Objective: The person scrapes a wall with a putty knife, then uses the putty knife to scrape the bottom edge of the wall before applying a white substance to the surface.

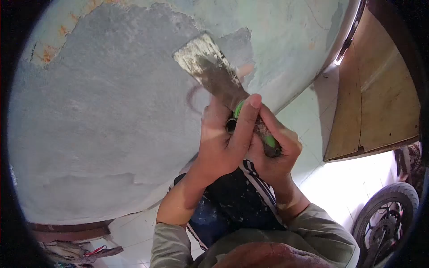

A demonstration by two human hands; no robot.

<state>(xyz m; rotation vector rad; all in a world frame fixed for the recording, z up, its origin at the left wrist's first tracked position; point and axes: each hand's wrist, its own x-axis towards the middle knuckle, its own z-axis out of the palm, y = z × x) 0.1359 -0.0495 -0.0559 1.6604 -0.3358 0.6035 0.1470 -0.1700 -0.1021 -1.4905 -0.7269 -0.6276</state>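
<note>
A paint scraper (219, 78) with a wide, whitish-crusted blade and a worn brown-and-green handle lies over the wall, its blade toward the upper left. My left hand (219, 145) is closed around the scraper near the neck, thumb along the handle. A dark ring-shaped piece (231, 125) shows at my left fingers. Lower on the handle, my right hand (279, 154) grips the end, fingers wrapped over it. Behind the blade, the wall (107, 102) has a large bare grey patch. Pale green paint (290, 35) with ragged edges surrounds it at the top and right.
Rusty orange spots (48, 54) mark the paint at upper left. A wooden panel (375, 89) stands at the right, with a motorcycle wheel (389, 214) below it. White floor tiles (134, 241) show underneath. Crumpled cloth (67, 252) lies at lower left.
</note>
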